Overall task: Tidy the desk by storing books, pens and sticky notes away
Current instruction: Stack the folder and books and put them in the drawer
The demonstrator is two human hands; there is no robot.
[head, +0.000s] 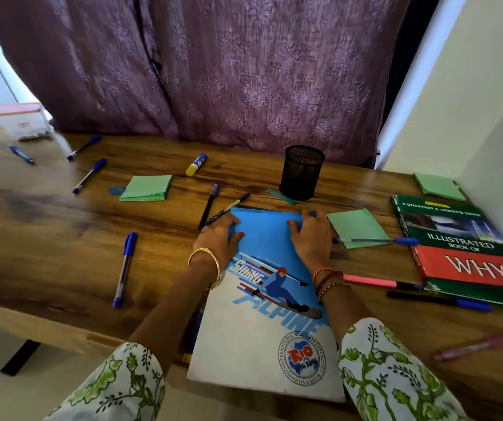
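- Left hand [217, 235]: rests on the far left corner of the blue notebook [270, 287]. Grip: thumb on top of the cover, fingers curled at the edge; whether they reach under it cannot be seen.
- Right hand [308, 235]: laid on the far right corner of the same notebook. Grip: fingers bent over the far edge, their tips hidden.
- The notebook lies flat on the bench [62, 226], its near end jutting past the bench's front edge. A darker edge shows beneath its far side and left side; what that is cannot be made out.
- Two pens [209, 205] lie just beyond the notebook's far left corner; the lower end of one is hidden by the left hand.
- Black mesh cup [301, 173]: upright, just beyond the notebook's far edge. Contents not visible.
- Green sticky notes [356, 227]: just right of the notebook, a blue pen [377, 240] lying across them.
- Second green pad [147, 188]: beyond the notebook, to its left; a glue stick [196, 164] lies further back.
- Green-and-red book [468, 253]: well right of the notebook, partly cut off by a blurred white panel. A third green pad [438, 186] lies beyond it.
- Pink marker [377, 281] and a dark pen [438, 300]: between the notebook and the book.
- Loose blue pens: one [125, 268] left of the notebook, three more far left, blurred.
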